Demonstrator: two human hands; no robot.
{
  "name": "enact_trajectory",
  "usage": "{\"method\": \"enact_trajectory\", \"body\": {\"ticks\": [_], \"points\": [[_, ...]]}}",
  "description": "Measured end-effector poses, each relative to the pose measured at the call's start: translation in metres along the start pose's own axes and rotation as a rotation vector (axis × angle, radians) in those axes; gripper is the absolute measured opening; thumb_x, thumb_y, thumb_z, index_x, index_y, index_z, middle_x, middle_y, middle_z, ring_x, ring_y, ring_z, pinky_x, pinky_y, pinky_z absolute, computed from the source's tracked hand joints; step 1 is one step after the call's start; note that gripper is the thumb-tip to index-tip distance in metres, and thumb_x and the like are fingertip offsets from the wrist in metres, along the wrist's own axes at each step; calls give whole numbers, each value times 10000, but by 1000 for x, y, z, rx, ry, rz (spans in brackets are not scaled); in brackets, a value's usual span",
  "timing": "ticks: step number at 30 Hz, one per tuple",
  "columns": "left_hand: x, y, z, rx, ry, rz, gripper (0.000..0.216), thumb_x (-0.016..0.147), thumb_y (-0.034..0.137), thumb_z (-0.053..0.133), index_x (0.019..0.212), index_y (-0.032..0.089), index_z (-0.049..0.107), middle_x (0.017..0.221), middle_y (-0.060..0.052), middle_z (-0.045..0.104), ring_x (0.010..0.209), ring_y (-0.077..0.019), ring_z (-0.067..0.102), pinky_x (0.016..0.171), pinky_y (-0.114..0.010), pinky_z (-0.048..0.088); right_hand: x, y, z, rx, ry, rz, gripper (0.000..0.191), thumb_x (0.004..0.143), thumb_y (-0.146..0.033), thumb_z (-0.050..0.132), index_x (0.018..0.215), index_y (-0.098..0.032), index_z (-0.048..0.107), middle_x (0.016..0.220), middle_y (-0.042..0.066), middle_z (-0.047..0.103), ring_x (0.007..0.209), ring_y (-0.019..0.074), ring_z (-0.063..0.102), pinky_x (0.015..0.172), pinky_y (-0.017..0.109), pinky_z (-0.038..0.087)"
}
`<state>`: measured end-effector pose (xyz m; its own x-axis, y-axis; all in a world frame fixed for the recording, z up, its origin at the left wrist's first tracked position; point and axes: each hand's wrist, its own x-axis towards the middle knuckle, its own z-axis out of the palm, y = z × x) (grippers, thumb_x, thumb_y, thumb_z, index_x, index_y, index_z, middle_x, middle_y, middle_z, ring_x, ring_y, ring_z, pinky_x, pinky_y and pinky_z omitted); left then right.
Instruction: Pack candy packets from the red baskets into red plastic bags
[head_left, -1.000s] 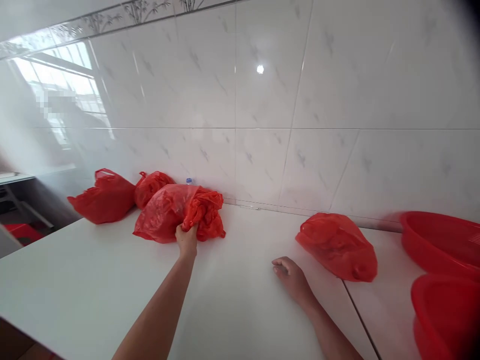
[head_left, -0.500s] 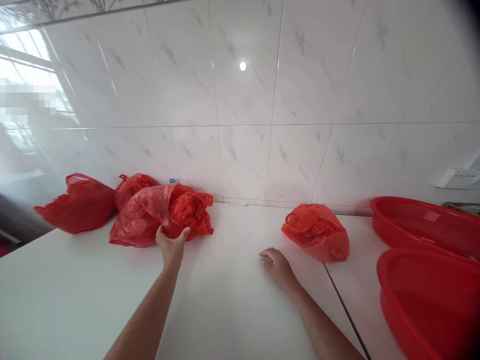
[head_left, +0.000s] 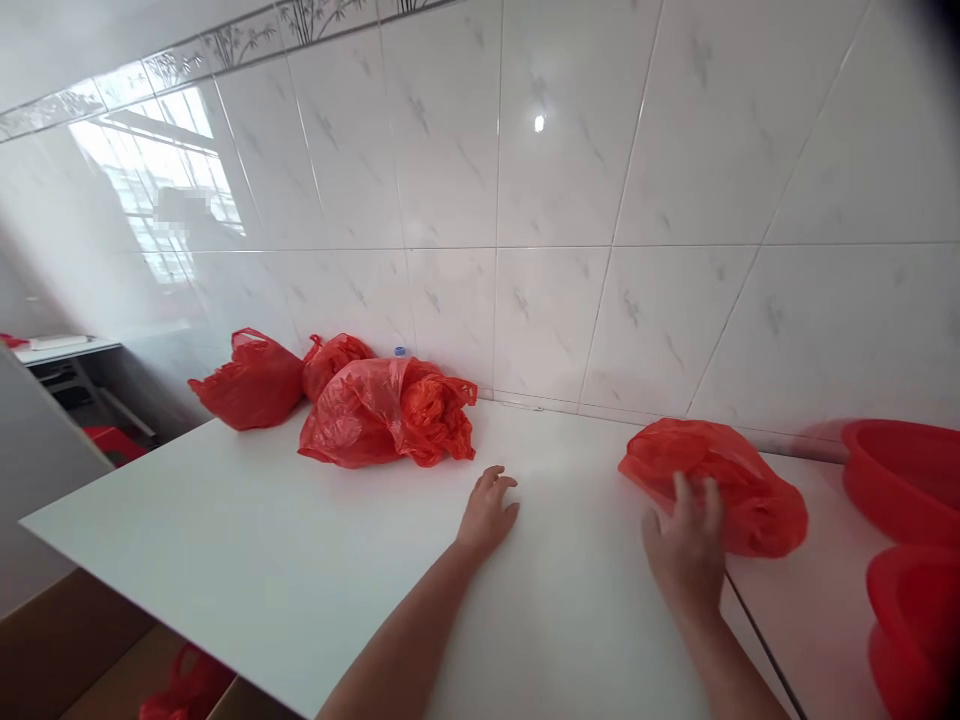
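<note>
My right hand [head_left: 686, 548] is blurred by motion, its fingers spread apart at the near side of a red plastic bag [head_left: 739, 490] on the right of the white table [head_left: 360, 560]. Whether the fingertips touch the bag I cannot tell. Over the middle of the table is my left hand [head_left: 487, 510], fingers loosely curved and apart, with nothing in it. Beyond it to the left lies a bulky red plastic bag [head_left: 360, 410], its crumpled end facing right. What the bags contain is hidden.
Two more red bags, one with upright handles [head_left: 259, 385] and a smaller one [head_left: 336, 362], stand by the tiled wall [head_left: 555, 310]. Red basins [head_left: 911, 480] occupy the right edge. A cardboard box [head_left: 90, 640] with red plastic sits below the table's left edge.
My left hand has left the bulky bag and come right over the table. My right hand has reached the right-hand bag. The view has swung left.
</note>
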<state>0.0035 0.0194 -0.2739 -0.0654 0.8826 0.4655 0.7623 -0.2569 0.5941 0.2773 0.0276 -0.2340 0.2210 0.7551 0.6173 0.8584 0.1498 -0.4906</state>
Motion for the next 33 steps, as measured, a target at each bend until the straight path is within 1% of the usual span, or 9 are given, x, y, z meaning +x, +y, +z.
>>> {"method": "enact_trajectory", "body": {"ticks": [3,7,11,15,19,23,26,29,33], "points": [[7,3,8,10,34,-84,298,732,144,567,1007,253,604,1170,-75,561,1041,-243,567,903,-439,462,4,23,3,-49,-73,198,752,786,-366,470,1457,-166,197,1429,246,288,1111,431,505,684,489,484],[10,5,6,-24,34,-78,256,741,141,537,968,236,610,1044,-61,614,971,-237,586,860,-421,468,8,45,12,-147,-293,254,540,779,-323,421,1301,-194,471,1156,192,576,988,373,586,650,436,476],[9,0,-1,-117,-11,-44,208,757,183,540,941,244,618,1014,-37,634,952,-218,596,853,-380,468,3,33,19,-182,-393,125,300,795,-224,377,938,-228,641,965,88,653,880,257,616,678,355,467],[11,-3,-2,-235,-56,-160,225,801,338,546,1004,261,606,1037,-38,639,977,-230,600,823,-369,481,-14,-1,27,-6,-434,-51,260,761,-141,409,831,-232,642,867,40,657,835,197,608,708,303,461],[13,6,-4,-319,-56,-98,488,790,444,577,1227,244,492,1238,-88,554,1152,-258,520,941,-413,435,-35,-39,22,211,-553,-240,232,740,-123,450,786,-238,646,842,11,649,788,172,589,679,276,451],[12,20,-6,-262,45,82,874,705,446,682,1425,248,227,1470,-127,284,1359,-294,266,1069,-485,306,-43,-59,12,447,-696,-368,129,794,-251,542,824,-254,667,844,-9,649,756,153,582,622,246,440],[9,23,-1,-131,42,56,927,683,363,709,1442,287,183,1516,-100,179,1389,-304,187,1080,-505,285,-38,-50,15,387,-621,-210,195,841,-353,518,926,-252,661,782,-9,650,687,150,581,634,267,449],[7,17,8,-2,-31,-3,891,655,272,712,1420,294,257,1502,-93,220,1377,-324,214,1068,-513,301,-33,-34,23,244,-516,-17,350,866,-372,467,1179,-247,560,738,-8,647,629,160,581,625,294,466],[7,8,17,76,-79,-11,873,629,258,716,1403,265,312,1490,-109,252,1369,-340,227,1066,-501,308,-33,-31,28,200,-344,-95,356,878,-274,425,1220,-242,521,915,32,650,757,169,614,655,296,497]]}}
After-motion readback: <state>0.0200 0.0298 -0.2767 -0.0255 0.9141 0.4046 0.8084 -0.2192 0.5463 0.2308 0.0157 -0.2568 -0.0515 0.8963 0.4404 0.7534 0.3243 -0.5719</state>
